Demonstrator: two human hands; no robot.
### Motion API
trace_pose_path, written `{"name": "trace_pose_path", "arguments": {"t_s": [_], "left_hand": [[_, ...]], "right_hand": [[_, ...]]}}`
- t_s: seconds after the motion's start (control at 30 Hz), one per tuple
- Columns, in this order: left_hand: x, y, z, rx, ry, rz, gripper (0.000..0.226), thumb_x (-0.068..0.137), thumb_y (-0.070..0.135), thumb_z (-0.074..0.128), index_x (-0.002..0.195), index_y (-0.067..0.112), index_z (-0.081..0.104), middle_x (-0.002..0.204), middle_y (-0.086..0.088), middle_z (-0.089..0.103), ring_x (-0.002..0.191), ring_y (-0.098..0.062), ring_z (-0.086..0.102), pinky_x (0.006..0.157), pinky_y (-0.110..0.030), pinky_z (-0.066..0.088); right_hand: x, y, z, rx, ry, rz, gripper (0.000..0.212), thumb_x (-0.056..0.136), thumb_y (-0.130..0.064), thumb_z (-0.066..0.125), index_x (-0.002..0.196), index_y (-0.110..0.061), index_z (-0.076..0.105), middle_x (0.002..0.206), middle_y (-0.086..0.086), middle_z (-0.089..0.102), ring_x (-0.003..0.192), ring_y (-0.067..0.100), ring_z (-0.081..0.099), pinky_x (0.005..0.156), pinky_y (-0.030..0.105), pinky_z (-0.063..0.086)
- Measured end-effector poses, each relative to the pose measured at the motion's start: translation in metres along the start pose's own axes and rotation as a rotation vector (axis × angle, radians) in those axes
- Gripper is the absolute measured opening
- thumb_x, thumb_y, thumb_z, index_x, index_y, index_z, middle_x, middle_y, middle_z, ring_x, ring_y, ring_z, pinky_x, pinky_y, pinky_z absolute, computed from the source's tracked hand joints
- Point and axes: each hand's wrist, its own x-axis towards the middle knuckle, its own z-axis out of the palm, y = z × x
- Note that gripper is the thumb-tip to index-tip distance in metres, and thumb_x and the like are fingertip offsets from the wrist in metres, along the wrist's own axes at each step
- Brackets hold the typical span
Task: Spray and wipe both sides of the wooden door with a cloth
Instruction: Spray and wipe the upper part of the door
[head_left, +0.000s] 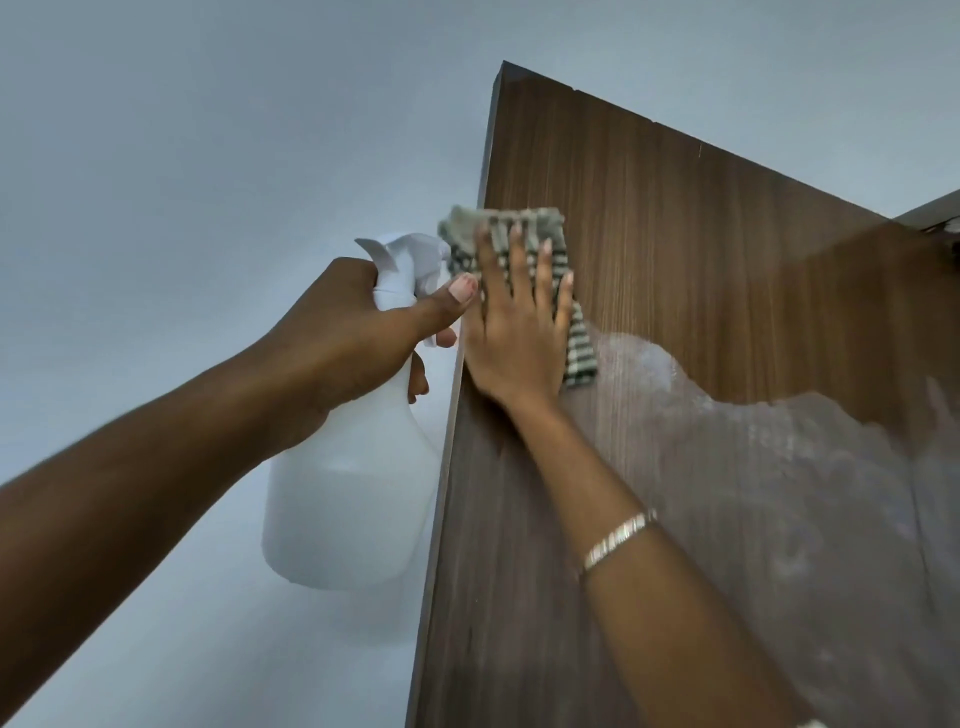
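Right hand (514, 322), flat, presses the cloth (577, 345) high on the door (675, 234) near its free edge; left hand (343, 332) grips the bottle (353, 493) beside that edge; unpinched, the cloth may slip, or the door swing.

Nothing in view can be read: no writing, label, brand, number or sign; the white translucent plastic spray bottle (353, 493) shows a plain, unmarked side; the dark brown wood-grain door (675, 234) carries only its grain and wet smears; the grey-and-white striped woven cloth (579, 348) bears stripes alone.
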Motion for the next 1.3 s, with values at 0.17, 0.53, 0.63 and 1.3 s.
{"name": "trace_pose_path", "arguments": {"t_s": [0.17, 0.53, 0.63, 1.3], "left_hand": [[-0.003, 0.001, 0.002, 0.048, 0.015, 0.006, 0.038, 0.087, 0.059, 0.06, 0.1, 0.024, 0.066, 0.086, 0.009, 0.076, 0.048, -0.009, 0.064, 0.044, -0.017, 0.048], [-0.011, 0.003, 0.029, 0.021, 0.009, -0.067, 0.043, 0.087, 0.059, 0.06, 0.088, 0.017, 0.072, 0.062, -0.005, 0.071, 0.046, -0.013, 0.062, 0.042, -0.019, 0.048], [-0.013, 0.004, 0.037, 0.051, -0.006, -0.062, 0.045, 0.086, 0.06, 0.057, 0.096, 0.018, 0.069, 0.062, 0.009, 0.071, 0.045, -0.01, 0.063, 0.042, -0.015, 0.047], [-0.019, 0.02, 0.06, 0.114, 0.112, -0.046, 0.047, 0.082, 0.064, 0.059, 0.087, 0.019, 0.072, 0.075, -0.008, 0.074, 0.047, -0.015, 0.063, 0.055, -0.031, 0.051]], "right_hand": [[0.078, 0.008, -0.006, 0.016, -0.055, 0.068, 0.061, 0.11, -0.056, 0.015, 0.165, -0.035, 0.0, 0.173, -0.003, -0.008, 0.159, 0.025, -0.013, 0.126, 0.053, -0.007], [-0.033, 0.043, -0.008, 0.045, -0.064, -0.075, 0.061, 0.106, -0.058, 0.012, 0.164, -0.04, 0.007, 0.173, -0.01, 0.002, 0.16, 0.017, -0.008, 0.128, 0.048, -0.006], [-0.017, 0.108, -0.024, 0.008, -0.047, 0.168, 0.064, 0.104, -0.059, 0.01, 0.164, -0.039, 0.003, 0.173, -0.008, -0.005, 0.159, 0.019, -0.01, 0.128, 0.05, -0.007], [-0.014, 0.153, -0.03, 0.02, -0.023, 0.207, 0.058, 0.108, -0.054, 0.015, 0.164, -0.04, 0.004, 0.173, -0.006, -0.004, 0.16, 0.022, -0.008, 0.127, 0.053, -0.005]]}}
